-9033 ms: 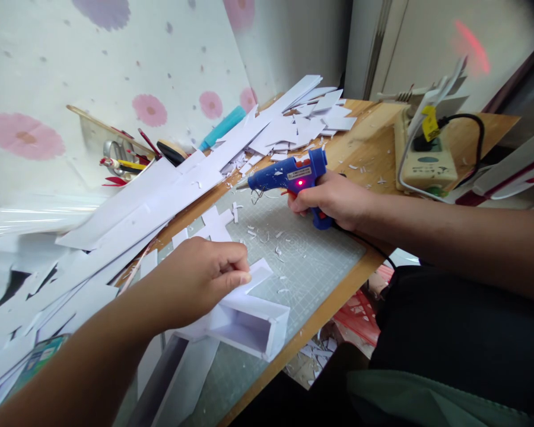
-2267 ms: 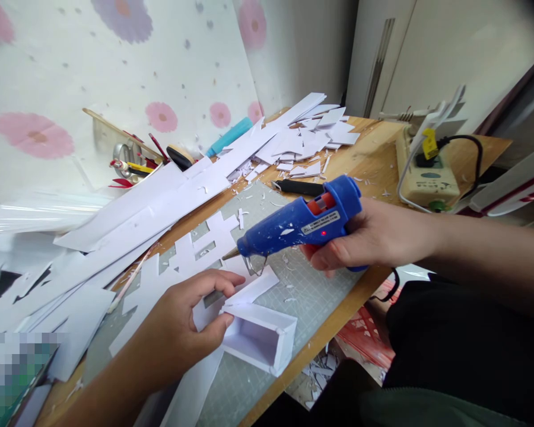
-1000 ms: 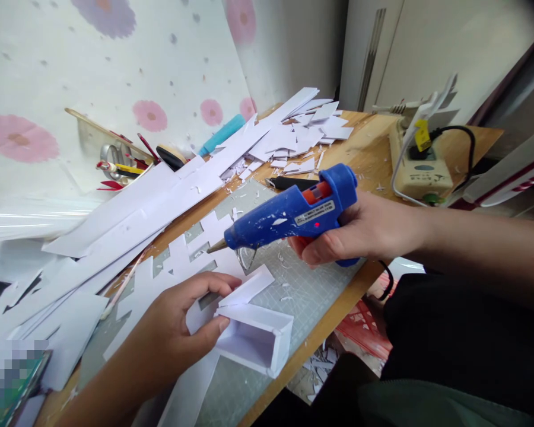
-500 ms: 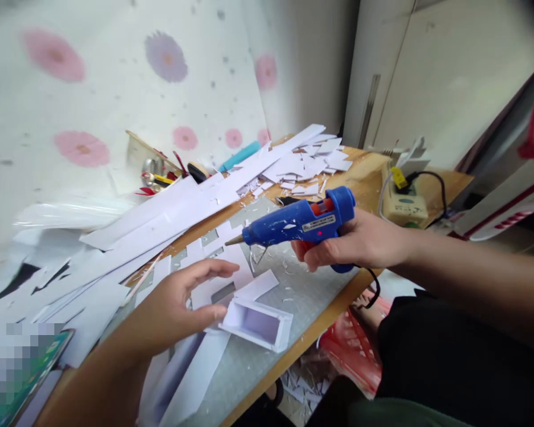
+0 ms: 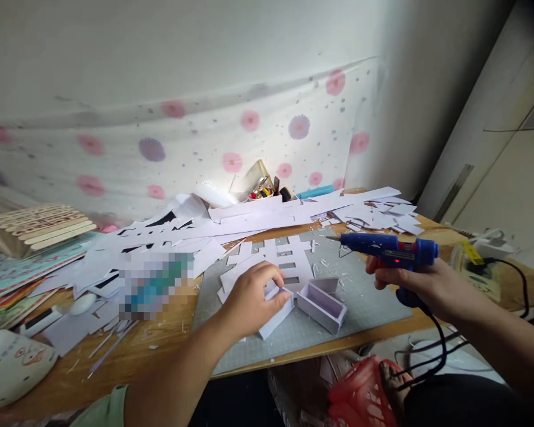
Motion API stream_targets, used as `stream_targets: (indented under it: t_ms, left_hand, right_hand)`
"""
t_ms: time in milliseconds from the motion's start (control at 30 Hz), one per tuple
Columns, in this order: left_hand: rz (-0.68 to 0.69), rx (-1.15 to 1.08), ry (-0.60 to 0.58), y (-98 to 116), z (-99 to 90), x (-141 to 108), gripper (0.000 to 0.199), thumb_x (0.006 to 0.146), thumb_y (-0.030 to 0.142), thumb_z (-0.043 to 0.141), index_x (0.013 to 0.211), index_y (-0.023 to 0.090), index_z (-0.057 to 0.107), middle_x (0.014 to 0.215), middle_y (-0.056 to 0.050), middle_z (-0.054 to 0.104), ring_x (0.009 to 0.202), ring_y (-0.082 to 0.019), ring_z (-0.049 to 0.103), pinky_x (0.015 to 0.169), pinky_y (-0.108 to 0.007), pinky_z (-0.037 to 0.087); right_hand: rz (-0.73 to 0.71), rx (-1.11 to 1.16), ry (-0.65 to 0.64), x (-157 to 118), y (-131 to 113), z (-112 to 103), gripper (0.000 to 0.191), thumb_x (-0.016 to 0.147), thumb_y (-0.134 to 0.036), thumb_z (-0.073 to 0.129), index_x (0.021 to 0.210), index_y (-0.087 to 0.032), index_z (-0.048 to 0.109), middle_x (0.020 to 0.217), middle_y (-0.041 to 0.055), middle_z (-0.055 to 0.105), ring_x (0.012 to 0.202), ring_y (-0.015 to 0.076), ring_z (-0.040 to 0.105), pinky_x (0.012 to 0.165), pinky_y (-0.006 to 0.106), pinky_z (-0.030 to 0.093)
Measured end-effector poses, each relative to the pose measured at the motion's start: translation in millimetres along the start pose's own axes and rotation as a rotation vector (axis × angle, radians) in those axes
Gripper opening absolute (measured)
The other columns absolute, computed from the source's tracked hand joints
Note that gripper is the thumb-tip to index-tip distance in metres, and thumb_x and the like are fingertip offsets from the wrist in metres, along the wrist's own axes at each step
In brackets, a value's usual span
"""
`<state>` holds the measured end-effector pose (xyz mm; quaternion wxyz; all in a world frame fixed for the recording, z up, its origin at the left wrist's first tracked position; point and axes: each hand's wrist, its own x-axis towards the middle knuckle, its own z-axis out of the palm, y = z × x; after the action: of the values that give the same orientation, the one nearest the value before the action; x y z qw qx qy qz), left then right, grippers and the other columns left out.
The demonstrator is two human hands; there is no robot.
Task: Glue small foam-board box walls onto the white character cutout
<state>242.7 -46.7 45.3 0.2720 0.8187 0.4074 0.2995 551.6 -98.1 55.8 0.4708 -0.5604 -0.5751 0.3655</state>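
Observation:
In my right hand [image 5: 412,279] is a blue hot glue gun [image 5: 387,248], its nozzle aimed left and a small red light lit on its side. My left hand [image 5: 253,296] hovers over a long white foam-board piece [image 5: 276,320], thumb and forefinger curved with a gap between them; whether they touch it I cannot tell. Just right of that hand, an open-topped white box [image 5: 323,308] rests on the grey cutting mat [image 5: 369,302]. Behind it lies a flat white sheet with cut-out windows [image 5: 296,261].
White offcuts [image 5: 382,213] and long strips [image 5: 258,222] cover the back of the wooden table. A popsicle-stick structure [image 5: 40,228] and a white cup [image 5: 15,367] stand at left. A power strip [image 5: 476,270] sits at right, above a red basket [image 5: 360,388] below the edge.
The camera view has swung left and shows more of the table. My right hand still holds the glue gun. The left hand is now over the long white piece, left of the box.

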Motion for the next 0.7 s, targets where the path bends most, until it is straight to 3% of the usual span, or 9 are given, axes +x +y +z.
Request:
stream_targets:
  t_ms: [167, 300, 433, 533, 700]
  left_hand:
    - [-0.048, 0.340, -0.102, -4.4, 10.4, -33.7, 0.051, 0.071, 0.021, 0.074, 0.120, 0.026, 0.061, 0.142, -0.009, 0.055, 0.134, -0.033, 0.049, 0.112, -0.054, 0.040]
    - [-0.079, 0.481, -0.050, -25.4, 18.3, -43.4, 0.052, 0.076, 0.021, 0.068, 0.127, 0.026, 0.058, 0.141, -0.010, 0.057, 0.131, -0.033, 0.054, 0.111, -0.053, 0.043]
    - [-0.112, 0.468, -0.160, -35.3, 20.6, -37.7, 0.056, 0.082, 0.019, 0.060, 0.137, 0.026, 0.050, 0.135, -0.009, 0.064, 0.120, -0.029, 0.064, 0.101, -0.045, 0.051]
    - [-0.110, 0.477, -0.195, -34.2, 16.6, -31.2, 0.045, 0.085, 0.017, 0.054, 0.129, 0.027, 0.057, 0.127, -0.008, 0.069, 0.111, -0.027, 0.068, 0.095, -0.043, 0.053]
    - [0.115, 0.409, -0.135, -43.6, -0.3, -26.7, 0.021, 0.089, 0.029, 0.053, 0.104, 0.028, 0.068, 0.106, -0.005, 0.075, 0.095, -0.024, 0.071, 0.079, -0.033, 0.056]
  right_hand:
    - [0.007, 0.018, 0.092, 10.1, 12.0, -0.8, 0.026, 0.066, -0.042, 0.078, 0.078, -0.021, 0.069, 0.073, 0.0049, 0.069, 0.061, 0.0194, 0.066, 0.051, 0.029, 0.048]
    - [0.042, 0.048, 0.187, 14.9, 13.1, -1.4, 0.028, 0.061, -0.039, 0.078, 0.077, -0.019, 0.067, 0.069, 0.0037, 0.067, 0.059, 0.0176, 0.064, 0.050, 0.028, 0.046]
    - [0.054, 0.071, 0.242, 20.7, 14.1, -5.5, 0.027, 0.060, -0.039, 0.075, 0.074, -0.019, 0.063, 0.068, 0.0030, 0.064, 0.059, 0.0166, 0.062, 0.050, 0.028, 0.045]
    - [0.072, 0.066, 0.245, 23.2, 16.2, -9.9, 0.027, 0.060, -0.038, 0.076, 0.074, -0.019, 0.063, 0.068, 0.0025, 0.063, 0.058, 0.0163, 0.062, 0.046, 0.026, 0.042]
    - [0.077, 0.080, 0.207, 23.3, 19.0, -15.4, 0.025, 0.061, -0.034, 0.077, 0.073, -0.019, 0.062, 0.067, 0.0019, 0.063, 0.058, 0.0154, 0.061, 0.048, 0.026, 0.043]
